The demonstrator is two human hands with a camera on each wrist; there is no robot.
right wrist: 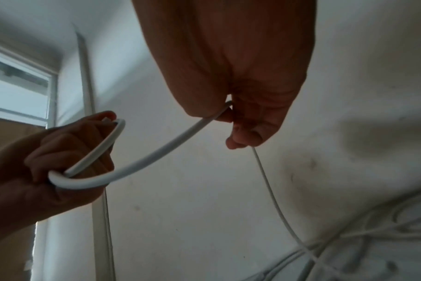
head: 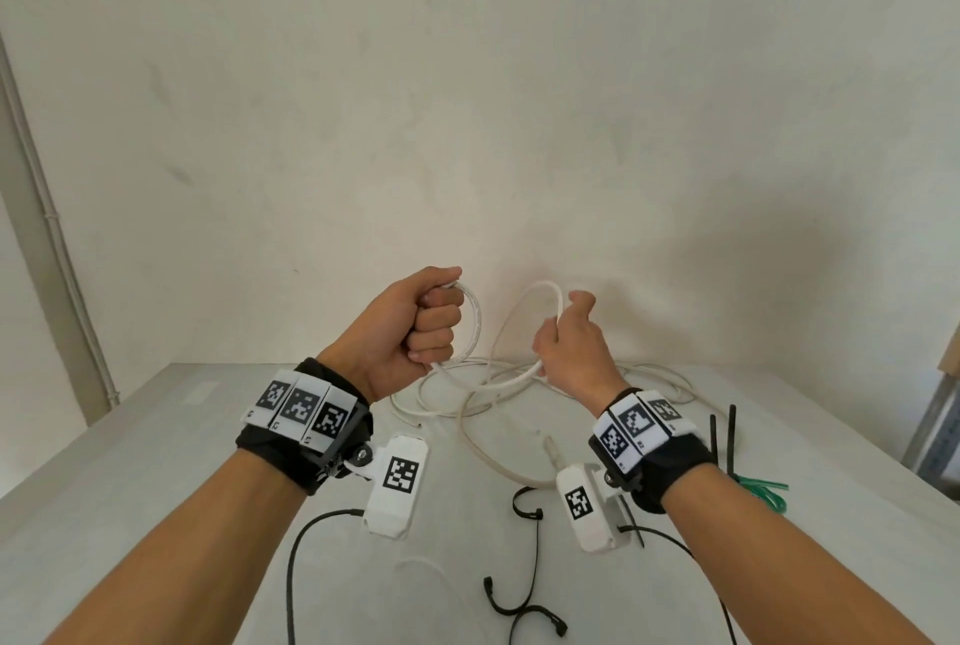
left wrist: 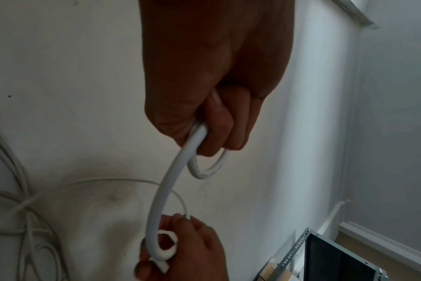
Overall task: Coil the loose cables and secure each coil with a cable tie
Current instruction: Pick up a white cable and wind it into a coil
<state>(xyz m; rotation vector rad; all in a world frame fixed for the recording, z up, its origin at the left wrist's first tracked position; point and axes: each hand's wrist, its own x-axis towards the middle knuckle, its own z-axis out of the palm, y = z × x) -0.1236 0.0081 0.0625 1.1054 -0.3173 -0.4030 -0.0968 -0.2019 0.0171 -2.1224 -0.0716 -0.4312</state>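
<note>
From the head view, you are at the very start of the job: your left hand (head: 415,319) is a closed fist round the round white plastic-sheathed cable (head: 475,319), with one small loop standing out of the fist, while your right hand (head: 569,340) pinches the same cable a little further along, lifted above the pale grey table (head: 130,462). Most of that cable lies loose in a tangle (head: 519,384) on the table near the wall, so by my reading only the first turn is formed and no coil is tied yet. The thin black cable ties (head: 722,436) lie beside your right wrist, apparently unused, next to a green tie (head: 763,491); thin black cords (head: 524,592) lie nearer you, and I cannot tell whether they are cables waiting their turn. No container shows in this view. In the left wrist view, your left fingers (left wrist: 219,123) curl tight round the cable (left wrist: 166,190), which arcs down to your right hand (left wrist: 185,252); a grey perforated metal frame (left wrist: 324,252) shows at the lower right, and what it holds is not visible. In the right wrist view, your right fingertips (right wrist: 243,136) pinch the cable (right wrist: 156,154), whose slack drops to the tangle (right wrist: 361,237), and your left hand (right wrist: 65,152) holds its loop.
</note>
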